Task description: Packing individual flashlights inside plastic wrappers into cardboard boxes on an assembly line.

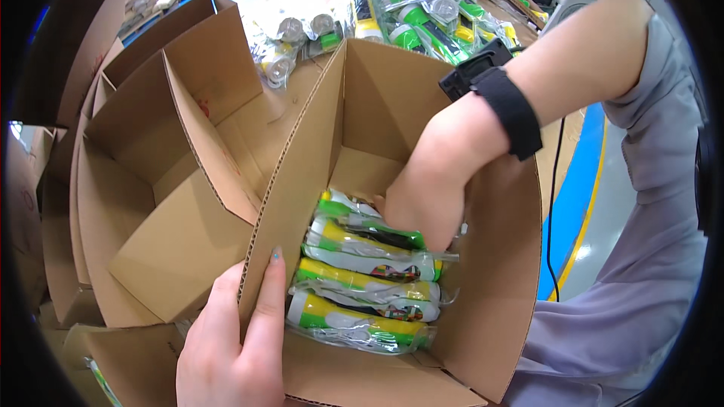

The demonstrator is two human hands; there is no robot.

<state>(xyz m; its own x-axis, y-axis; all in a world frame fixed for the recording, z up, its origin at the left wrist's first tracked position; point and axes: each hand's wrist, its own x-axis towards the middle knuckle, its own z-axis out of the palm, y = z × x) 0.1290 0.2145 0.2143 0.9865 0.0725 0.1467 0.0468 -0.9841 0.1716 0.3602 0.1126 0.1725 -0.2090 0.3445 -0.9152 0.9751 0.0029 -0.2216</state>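
Note:
An open cardboard box (pixel 483 309) stands in front of me. Its left wall is pinched in my left hand (pixel 234 339), one finger inside and the others outside. Several bagged flashlights (pixel 369 290), green, yellow and white in clear plastic, lie in a row across the box floor. My right hand (pixel 430 203) reaches down inside, closed around the farthest bagged flashlight (pixel 362 218) of the row; its fingertips are mostly hidden. A black strap (pixel 509 109) with a small black device circles my right wrist.
Open cardboard boxes (pixel 151 158) stand to the left. Beyond my box, a heap of bagged flashlights (pixel 422 19) covers part of the table. A black cable (pixel 554 211) hangs at the right. Another carton (pixel 124 358) sits at the lower left. Blue flooring shows behind.

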